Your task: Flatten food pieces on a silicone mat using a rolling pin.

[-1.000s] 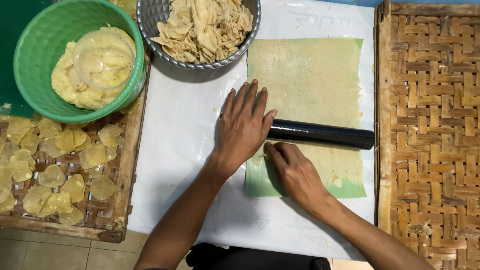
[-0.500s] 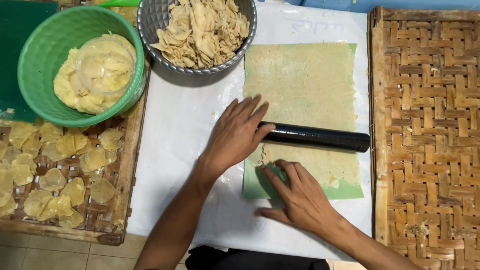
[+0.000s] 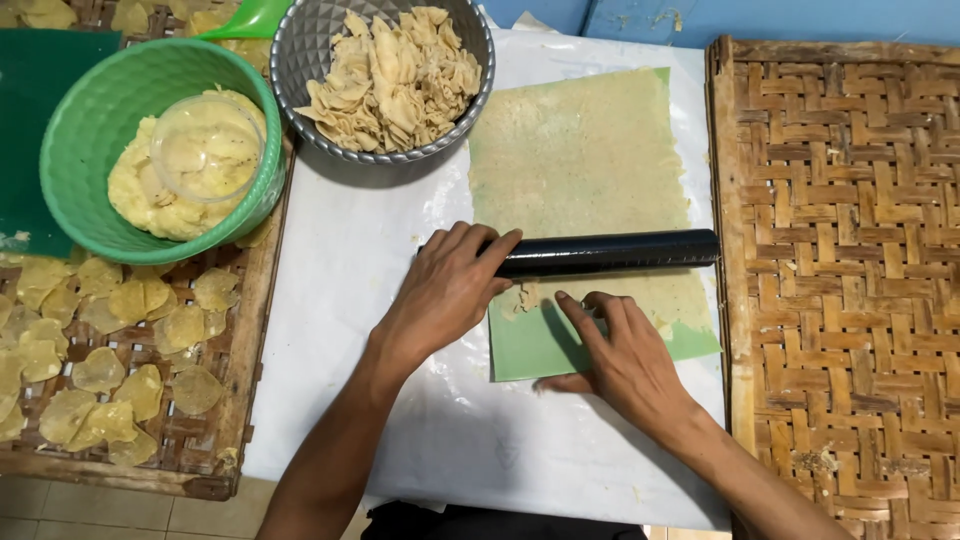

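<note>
A black rolling pin (image 3: pixel 610 252) lies across a green sheet (image 3: pixel 540 350) covered with a thin, pale layer of dough (image 3: pixel 580 160). My left hand (image 3: pixel 445 290) rests on the pin's left end, fingers curled over it. My right hand (image 3: pixel 620 350) lies flat on the sheet's near edge just below the pin, fingers spread, touching a small lump of dough. The sheet sits on a white plastic cover (image 3: pixel 350 300).
A green bowl (image 3: pixel 80 130) with yellow dough and a clear cup stands at the upper left. Beside it is a grey metal bowl (image 3: pixel 300 60) of thin dough pieces. A wooden rack (image 3: pixel 180 440) of round yellow discs lies left, a woven bamboo tray (image 3: pixel 840 280) right.
My left hand slid down and curled onto the pin's left end. My right hand moved from the pin to the sheet's near edge and flattened there.
</note>
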